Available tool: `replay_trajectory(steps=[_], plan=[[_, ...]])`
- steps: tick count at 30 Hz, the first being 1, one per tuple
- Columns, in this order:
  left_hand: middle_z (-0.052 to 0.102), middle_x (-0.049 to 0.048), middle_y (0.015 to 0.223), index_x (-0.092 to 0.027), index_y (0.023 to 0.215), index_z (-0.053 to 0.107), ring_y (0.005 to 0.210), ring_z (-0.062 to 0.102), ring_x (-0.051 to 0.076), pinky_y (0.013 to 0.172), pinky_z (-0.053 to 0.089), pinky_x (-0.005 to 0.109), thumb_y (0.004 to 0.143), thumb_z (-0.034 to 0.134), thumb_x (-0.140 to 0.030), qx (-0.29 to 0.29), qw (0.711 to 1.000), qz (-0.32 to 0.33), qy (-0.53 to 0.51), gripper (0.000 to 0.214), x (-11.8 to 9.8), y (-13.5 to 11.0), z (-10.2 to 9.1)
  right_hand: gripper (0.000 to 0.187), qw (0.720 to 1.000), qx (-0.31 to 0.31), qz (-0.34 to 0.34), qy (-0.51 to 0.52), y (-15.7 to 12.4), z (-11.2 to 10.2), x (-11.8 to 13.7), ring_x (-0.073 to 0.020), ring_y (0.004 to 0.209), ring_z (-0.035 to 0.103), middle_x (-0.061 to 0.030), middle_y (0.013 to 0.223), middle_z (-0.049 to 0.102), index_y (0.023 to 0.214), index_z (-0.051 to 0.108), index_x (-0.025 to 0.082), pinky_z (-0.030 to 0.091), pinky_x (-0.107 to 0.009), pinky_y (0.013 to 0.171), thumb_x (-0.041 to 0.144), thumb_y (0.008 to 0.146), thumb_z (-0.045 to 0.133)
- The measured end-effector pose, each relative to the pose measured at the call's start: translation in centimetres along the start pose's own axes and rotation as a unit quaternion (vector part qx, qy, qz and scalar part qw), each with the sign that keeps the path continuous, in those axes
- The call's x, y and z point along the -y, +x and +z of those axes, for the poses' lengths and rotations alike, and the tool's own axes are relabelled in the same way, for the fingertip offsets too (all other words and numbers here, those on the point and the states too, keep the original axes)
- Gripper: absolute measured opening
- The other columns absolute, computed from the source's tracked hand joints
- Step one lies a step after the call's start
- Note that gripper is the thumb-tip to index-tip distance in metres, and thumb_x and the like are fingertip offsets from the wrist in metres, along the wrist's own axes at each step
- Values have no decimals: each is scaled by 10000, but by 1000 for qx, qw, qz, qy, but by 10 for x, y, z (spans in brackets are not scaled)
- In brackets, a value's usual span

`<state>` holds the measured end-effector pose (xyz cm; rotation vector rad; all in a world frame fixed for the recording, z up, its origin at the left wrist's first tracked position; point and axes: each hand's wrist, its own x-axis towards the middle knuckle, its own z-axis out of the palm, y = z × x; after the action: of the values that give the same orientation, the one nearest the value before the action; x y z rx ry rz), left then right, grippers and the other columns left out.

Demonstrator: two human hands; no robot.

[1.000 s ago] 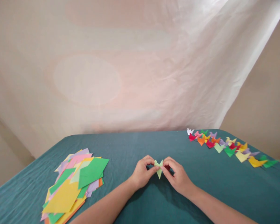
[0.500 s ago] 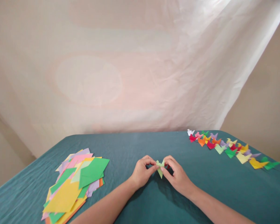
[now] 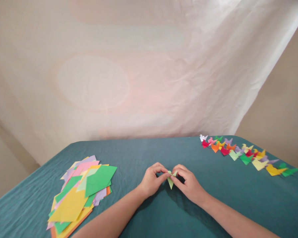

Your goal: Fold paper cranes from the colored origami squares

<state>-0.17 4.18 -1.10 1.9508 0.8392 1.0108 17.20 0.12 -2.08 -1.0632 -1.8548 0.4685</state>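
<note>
Both sides of one small pale green piece (image 3: 171,183) are pinched, one by the left hand (image 3: 151,181) and the other by the right hand (image 3: 190,185). Each hand is clamped on the paper between thumb and forefinger, with the thumbs nearly meeting over its middle. The piece is thus held directly between the hands, its long point hanging down below the thumbs and two shorter tips showing above them; whether the worktop (image 3: 139,155) is touched by the lower point cannot be told.

Well to the left of the left hand, loose sheets (image 3: 101,181) are heaped in an overlapping spread. Beyond the right hand and off to its right, folded birds (image 3: 274,170) in many colours are set out in slanting rows.

A late shaping step is judged to be in hand, since a form close to that of the birds is already shown by the piece. A small crease near the upper tips seems to be worked, though the exact fold is hidden by the fingers. For the next move, firm pressure along that crease would be called for, with one side steadied by the left hand while the opposite tip is guided by the right, lightly enough that the thin points are not bent.
</note>
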Motion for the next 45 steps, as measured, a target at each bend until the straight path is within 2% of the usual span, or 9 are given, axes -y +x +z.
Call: replay_trajectory(steps=[7, 20, 45], plan=[[582, 25, 740, -165, 699, 659, 730, 540, 137, 711, 410, 250, 780, 624, -331, -13, 1000, -2, -10, 188, 2, 0, 0, 243, 999, 15, 29, 3, 1, 1, -5, -144, 694, 543, -19, 718, 562, 689, 639, 193, 430, -269, 645, 307, 865, 516], [573, 24, 738, -162, 686, 651, 719, 525, 134, 677, 397, 241, 778, 624, -342, -21, 999, -11, -23, 204, 6, 1, -1, 253, 998, 9, 54, 36, 2, 1, -6, -137, 682, 557, -12, 713, 577, 681, 670, 196, 430, -258, 633, 331, 849, 537], [569, 24, 739, -155, 685, 635, 715, 525, 136, 681, 399, 245, 787, 603, -346, -7, 1000, -12, -16, 219, -1, 1, 1, 249, 997, 19, 49, 48, 2, -4, 3, -140, 695, 547, -16, 730, 556, 661, 622, 187, 431, -266, 659, 293, 857, 513]])
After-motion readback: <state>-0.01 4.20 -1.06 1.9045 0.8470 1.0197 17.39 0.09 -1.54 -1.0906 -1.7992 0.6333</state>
